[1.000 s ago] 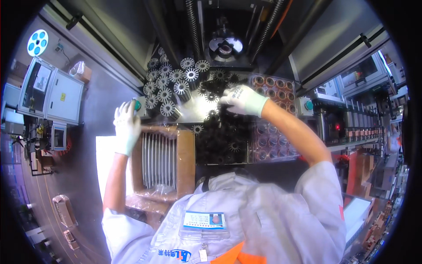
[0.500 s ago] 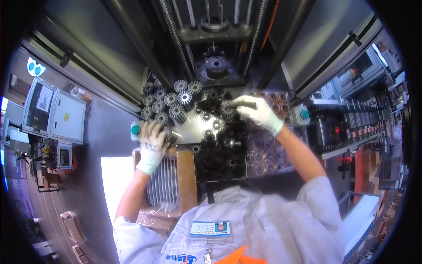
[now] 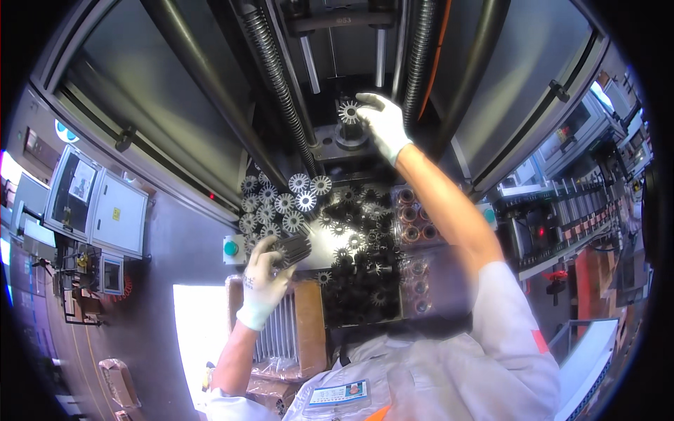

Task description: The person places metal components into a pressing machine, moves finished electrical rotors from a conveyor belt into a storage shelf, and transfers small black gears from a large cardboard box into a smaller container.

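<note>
My left hand (image 3: 261,282), gloved in white, is closed around a dark slotted metal core (image 3: 293,250), tilted on its side. It hovers near the front of a standing cluster of similar cores (image 3: 283,203). My right hand (image 3: 385,128), also gloved, reaches far into the machine. Its thumb and fingers grip the right side of another slotted core (image 3: 348,111), whose toothed round face shows. That core sits at or just above the round metal fixture (image 3: 351,140); whether it touches cannot be told. Dark toothed cores (image 3: 354,270) lie heaped in the middle of the table.
Clear trays with copper-coloured rings (image 3: 409,215) stand right of the heap. An open carton of metal rods (image 3: 277,337) is at the front left. Green buttons (image 3: 231,247) flank the work area. Thick posts (image 3: 203,98) and coiled hoses (image 3: 270,63) frame the machine.
My right hand has gone from the heap up and forward to the fixture, now with a core. The left hand has lifted a core from the cluster's front. The view has shifted.
</note>
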A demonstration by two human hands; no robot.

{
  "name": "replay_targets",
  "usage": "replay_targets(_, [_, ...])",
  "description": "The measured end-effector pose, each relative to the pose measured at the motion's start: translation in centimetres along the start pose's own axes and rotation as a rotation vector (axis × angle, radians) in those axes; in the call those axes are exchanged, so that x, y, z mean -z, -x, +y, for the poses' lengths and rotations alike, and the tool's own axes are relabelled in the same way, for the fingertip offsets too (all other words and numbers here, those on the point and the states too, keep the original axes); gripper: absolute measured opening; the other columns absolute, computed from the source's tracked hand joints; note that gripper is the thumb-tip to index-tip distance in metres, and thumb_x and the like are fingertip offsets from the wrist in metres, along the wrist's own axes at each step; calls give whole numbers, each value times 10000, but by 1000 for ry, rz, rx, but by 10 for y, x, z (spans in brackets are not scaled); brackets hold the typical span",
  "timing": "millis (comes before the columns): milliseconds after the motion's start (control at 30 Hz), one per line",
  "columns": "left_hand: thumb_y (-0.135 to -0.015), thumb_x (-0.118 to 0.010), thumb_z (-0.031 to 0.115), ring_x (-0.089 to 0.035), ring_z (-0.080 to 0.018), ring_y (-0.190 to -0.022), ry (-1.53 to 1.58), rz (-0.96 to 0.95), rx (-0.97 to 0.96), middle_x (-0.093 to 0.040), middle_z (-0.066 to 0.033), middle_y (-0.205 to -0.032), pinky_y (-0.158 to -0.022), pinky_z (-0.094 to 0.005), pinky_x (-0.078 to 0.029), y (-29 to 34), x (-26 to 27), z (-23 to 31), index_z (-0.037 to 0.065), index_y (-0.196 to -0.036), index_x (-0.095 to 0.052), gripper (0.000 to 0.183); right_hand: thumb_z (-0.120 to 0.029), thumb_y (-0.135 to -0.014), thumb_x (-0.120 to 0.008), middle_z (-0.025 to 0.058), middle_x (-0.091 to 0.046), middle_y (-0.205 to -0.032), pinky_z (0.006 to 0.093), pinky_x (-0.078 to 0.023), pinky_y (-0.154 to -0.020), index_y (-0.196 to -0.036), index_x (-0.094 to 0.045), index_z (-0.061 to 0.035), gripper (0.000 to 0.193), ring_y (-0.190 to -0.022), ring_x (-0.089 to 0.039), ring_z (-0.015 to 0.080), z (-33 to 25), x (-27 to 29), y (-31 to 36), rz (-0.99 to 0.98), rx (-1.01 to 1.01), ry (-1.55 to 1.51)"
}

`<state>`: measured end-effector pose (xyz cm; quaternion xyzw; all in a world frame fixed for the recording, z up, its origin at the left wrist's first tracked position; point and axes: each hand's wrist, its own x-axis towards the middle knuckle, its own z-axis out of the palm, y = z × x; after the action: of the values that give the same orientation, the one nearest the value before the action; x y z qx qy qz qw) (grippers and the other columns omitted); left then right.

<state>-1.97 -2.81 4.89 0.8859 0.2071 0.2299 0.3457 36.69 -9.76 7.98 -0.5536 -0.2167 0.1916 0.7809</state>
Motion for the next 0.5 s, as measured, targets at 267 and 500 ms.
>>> replay_targets(267, [-734, -841, 68, -651, -230, -1015, 99, 122, -151, -618, -152, -1307, -783, -320, -540, -70, -24, 37, 22, -926, -583, 325, -14, -777, -666, 116, -741, -1073, 297, -541, -815, -1158, -708, -14, 383, -896, -702, 194, 34, 16, -41, 86, -86, 532])
replay_targets(500, [-730, -813, 45, -641, -221, -901, 36, 258, -351, -619, -143, -1276, -796, -346, -528, -189, -55, 56, 6, -974, -606, 322, -351, -930, -573, 212, -651, -1032, 484, -513, -872, -1161, -593, -89, 350, -1002, -649, 393, 29, 15, 96, -257, 158, 1058])
